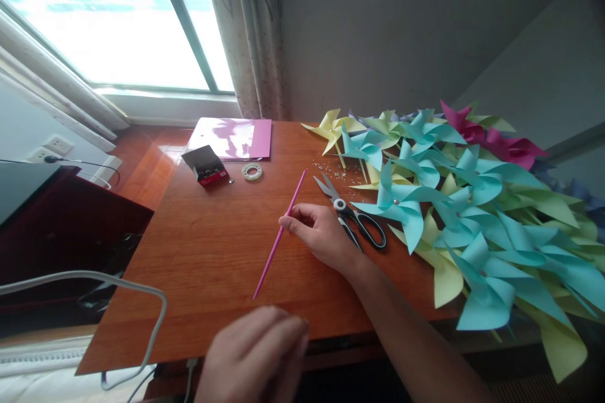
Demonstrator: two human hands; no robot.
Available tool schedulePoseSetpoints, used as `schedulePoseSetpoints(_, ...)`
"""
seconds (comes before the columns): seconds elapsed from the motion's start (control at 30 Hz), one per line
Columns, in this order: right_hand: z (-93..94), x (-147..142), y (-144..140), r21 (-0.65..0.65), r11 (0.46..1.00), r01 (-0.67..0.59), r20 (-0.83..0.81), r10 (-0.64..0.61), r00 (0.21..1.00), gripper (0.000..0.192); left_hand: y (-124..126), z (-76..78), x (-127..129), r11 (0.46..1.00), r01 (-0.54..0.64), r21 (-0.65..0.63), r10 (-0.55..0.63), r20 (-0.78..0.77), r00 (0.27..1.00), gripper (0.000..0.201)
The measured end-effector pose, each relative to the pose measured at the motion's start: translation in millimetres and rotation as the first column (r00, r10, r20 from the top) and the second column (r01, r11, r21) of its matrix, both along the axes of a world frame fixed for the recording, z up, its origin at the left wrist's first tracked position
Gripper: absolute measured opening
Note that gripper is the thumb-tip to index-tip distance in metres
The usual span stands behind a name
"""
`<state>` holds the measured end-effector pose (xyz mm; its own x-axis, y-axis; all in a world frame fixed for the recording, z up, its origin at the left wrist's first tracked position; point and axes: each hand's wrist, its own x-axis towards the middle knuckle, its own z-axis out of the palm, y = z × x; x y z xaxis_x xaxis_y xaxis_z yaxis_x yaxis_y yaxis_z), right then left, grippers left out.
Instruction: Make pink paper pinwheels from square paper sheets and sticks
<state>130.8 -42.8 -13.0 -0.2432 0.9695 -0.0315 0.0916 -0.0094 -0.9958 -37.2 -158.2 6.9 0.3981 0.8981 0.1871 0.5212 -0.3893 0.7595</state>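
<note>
Sunlight from the window falls on a brown wooden table (212, 252). At the bottom of the frame the left hand (255, 352) hangs over the near edge, fingers curled together, holding nothing that shows. Near the middle lies a long pink straw (278, 236) — thin, light and bendy, I think, easy to squash. The right hand (321, 233) pinches it about halfway along with its fingertips. Just right sit scissors (352, 214) — then a heap of paper pinwheels (472, 214).
</note>
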Motion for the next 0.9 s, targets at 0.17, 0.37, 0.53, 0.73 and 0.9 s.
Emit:
schedulePoseSetpoints(0.17, -0.7, -1.0, -1.1, 0.012, 1.000, -0.012, -0.021, 0.012, 1.000, 0.036, 61.0, 9.3, -1.9, 0.920, -0.389, 0.041, 0.387, 0.049, 0.921, 0.009)
schedulePoseSetpoints(0.37, 1.9, 0.6, -1.2, 0.001, 1.000, 0.000, -0.039, 0.000, 0.999, 0.036, 74.6, -8.5, 12.8, 0.877, -0.261, -0.403, 0.395, 0.296, 0.869, 0.017)
schedulePoseSetpoints(0.53, 1.7, 1.3, -2.5, 0.018, 1.000, -0.003, -0.053, 0.004, 0.999, 0.036, 73.7, -5.5, 13.9, 0.776, -0.157, -0.611, 0.490, 0.428, 0.759, 0.023)
schedulePoseSetpoints(0.73, 1.2, 2.4, -2.9, 0.066, 0.998, -0.017, -0.046, 0.020, 0.999, 0.035, 74.9, -4.9, 14.1, 0.677, 0.029, -0.735, 0.548, 0.530, 0.647, 0.021)
schedulePoseSetpoints(0.9, 4.5, 4.4, -3.4, 0.131, 0.990, -0.050, 0.008, 0.049, 0.999, 0.031, 73.9, -6.7, 16.2, 0.616, 0.138, -0.775, 0.594, 0.573, 0.565, 0.021)
